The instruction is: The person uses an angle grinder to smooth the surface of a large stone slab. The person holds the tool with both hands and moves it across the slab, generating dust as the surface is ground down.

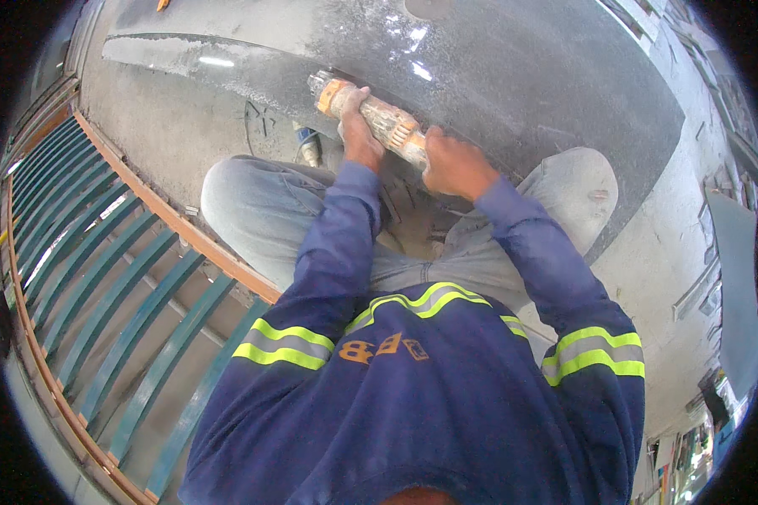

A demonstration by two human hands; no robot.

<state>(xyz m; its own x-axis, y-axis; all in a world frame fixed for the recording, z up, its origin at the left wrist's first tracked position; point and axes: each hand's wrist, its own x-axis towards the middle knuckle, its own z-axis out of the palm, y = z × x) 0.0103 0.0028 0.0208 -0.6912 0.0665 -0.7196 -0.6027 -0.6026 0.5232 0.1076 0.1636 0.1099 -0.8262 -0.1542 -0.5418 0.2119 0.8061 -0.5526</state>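
Both hands are wrapped around a dusty angle grinder (387, 123) with an orange and whitish body. My left hand (360, 133) grips the body near the head, its thumb over the top. Behind it, my right hand (456, 165) closes on the rear end. The grinder's head meets the edge of a large dark grey slab (547, 93) in front of my bent knees; its disc is too hidden to make out. White dust and wet-looking shiny patches lie along the slab's edge.
Teal slats in an orange-brown frame (177, 223) run along my left side. Near my left knee lies a pale object with a blue end (309, 145). To the right, a flat blue-grey panel (735, 290) and scattered offcuts lie on the dusty floor (648, 286).
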